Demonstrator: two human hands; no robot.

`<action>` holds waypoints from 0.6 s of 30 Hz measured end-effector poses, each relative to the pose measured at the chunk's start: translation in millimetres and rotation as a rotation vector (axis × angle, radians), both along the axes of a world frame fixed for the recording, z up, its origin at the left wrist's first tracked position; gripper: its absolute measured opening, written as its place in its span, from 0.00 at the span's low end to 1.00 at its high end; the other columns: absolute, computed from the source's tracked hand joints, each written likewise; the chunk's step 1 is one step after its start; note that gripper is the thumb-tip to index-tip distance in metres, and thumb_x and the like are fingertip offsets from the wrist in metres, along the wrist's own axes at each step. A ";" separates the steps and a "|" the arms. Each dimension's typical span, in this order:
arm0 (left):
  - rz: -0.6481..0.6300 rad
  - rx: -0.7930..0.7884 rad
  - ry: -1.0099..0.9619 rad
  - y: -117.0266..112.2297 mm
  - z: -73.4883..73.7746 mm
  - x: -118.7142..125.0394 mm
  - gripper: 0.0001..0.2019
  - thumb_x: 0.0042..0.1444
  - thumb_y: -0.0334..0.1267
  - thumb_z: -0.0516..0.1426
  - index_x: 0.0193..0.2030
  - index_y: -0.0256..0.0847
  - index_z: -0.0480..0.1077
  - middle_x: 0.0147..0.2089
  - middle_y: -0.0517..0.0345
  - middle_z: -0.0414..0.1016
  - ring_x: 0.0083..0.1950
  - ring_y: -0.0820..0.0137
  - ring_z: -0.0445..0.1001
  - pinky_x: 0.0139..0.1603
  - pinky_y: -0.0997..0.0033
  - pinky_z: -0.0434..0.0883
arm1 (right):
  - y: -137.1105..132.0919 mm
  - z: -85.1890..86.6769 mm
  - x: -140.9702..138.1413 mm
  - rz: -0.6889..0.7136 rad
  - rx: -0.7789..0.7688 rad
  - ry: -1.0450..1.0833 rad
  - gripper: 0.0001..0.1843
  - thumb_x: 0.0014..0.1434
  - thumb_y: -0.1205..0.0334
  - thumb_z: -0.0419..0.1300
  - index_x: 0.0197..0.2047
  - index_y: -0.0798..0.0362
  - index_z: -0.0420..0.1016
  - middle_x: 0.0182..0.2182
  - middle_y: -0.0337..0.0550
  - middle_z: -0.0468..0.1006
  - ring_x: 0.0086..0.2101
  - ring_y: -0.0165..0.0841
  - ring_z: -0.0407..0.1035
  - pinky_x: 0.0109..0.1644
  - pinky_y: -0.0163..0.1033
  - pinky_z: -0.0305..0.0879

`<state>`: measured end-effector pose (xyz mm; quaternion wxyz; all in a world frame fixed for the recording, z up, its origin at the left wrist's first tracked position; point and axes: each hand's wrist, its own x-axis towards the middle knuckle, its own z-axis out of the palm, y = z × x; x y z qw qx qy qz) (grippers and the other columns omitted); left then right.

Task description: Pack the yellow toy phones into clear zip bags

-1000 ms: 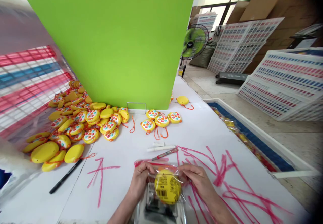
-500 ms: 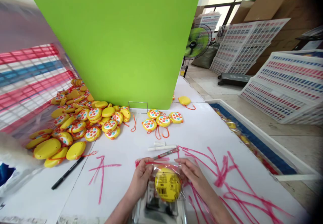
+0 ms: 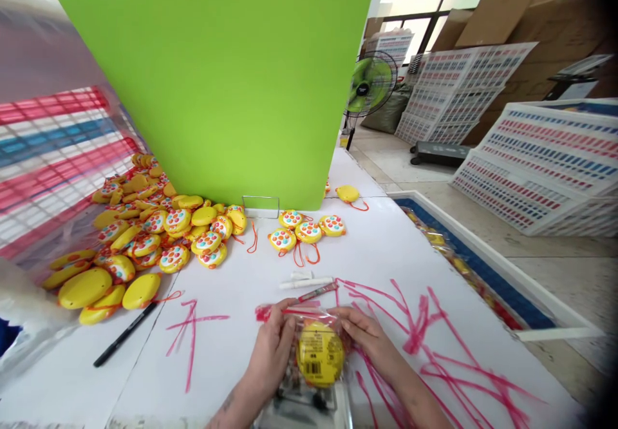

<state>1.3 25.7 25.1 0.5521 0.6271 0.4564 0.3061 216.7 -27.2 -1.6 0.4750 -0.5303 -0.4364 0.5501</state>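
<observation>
A clear plastic bag (image 3: 309, 316) with a red strip along its top lies on the white table near its front edge. Inside it sits a round yellow toy (image 3: 319, 355), label side up. My left hand (image 3: 275, 352) pinches the bag's left top edge and my right hand (image 3: 367, 335) pinches its right top edge, fingers closed on the plastic. Just below the bag is a stack of clear bags (image 3: 304, 406).
A big heap of yellow toys (image 3: 145, 236) lies at the left; three more (image 3: 306, 232) sit mid-table. A white marker (image 3: 306, 282), a red pen (image 3: 318, 292) and a black pen (image 3: 124, 334) lie nearby. A green board (image 3: 232, 81) stands behind. A tray (image 3: 487, 268) runs along the right.
Both hands have shifted slightly up and inward along the bag's top edge, and the bagged toy sits a little further from me. The view has swung slightly.
</observation>
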 end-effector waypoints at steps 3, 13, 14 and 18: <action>0.009 0.059 0.047 0.3 -2.8 3.9 0.18 0.61 0.45 0.48 0.52 0.39 0.67 0.45 0.48 0.76 0.44 0.62 0.73 0.46 0.64 0.68 | -2.2 -3.5 -2.3 -0.096 -0.030 -0.023 0.19 0.57 0.49 0.58 0.48 0.50 0.75 0.42 0.45 0.77 0.41 0.40 0.70 0.45 0.42 0.65; -0.043 -0.007 -0.037 0.5 -7.4 -1.0 0.20 0.62 0.48 0.47 0.53 0.38 0.66 0.30 0.57 0.72 0.33 0.67 0.70 0.36 0.69 0.66 | 3.9 7.6 16.9 -0.018 0.028 -0.036 0.20 0.59 0.49 0.56 0.49 0.52 0.72 0.25 0.38 0.72 0.24 0.31 0.65 0.29 0.36 0.62; -0.056 -0.008 -0.061 0.5 -8.5 -1.6 0.20 0.62 0.48 0.47 0.53 0.38 0.65 0.31 0.57 0.72 0.33 0.67 0.70 0.37 0.69 0.66 | 6.5 12.4 19.8 -0.004 0.040 -0.047 0.20 0.59 0.49 0.57 0.49 0.52 0.72 0.25 0.38 0.72 0.24 0.31 0.65 0.29 0.36 0.62; 0.007 -0.085 -0.216 1.8 -18.2 -1.4 0.21 0.61 0.49 0.50 0.54 0.38 0.64 0.29 0.60 0.70 0.33 0.69 0.68 0.36 0.71 0.66 | 16.3 25.9 18.0 0.024 0.059 -0.064 0.21 0.58 0.48 0.57 0.49 0.52 0.72 0.26 0.39 0.72 0.24 0.30 0.65 0.29 0.36 0.63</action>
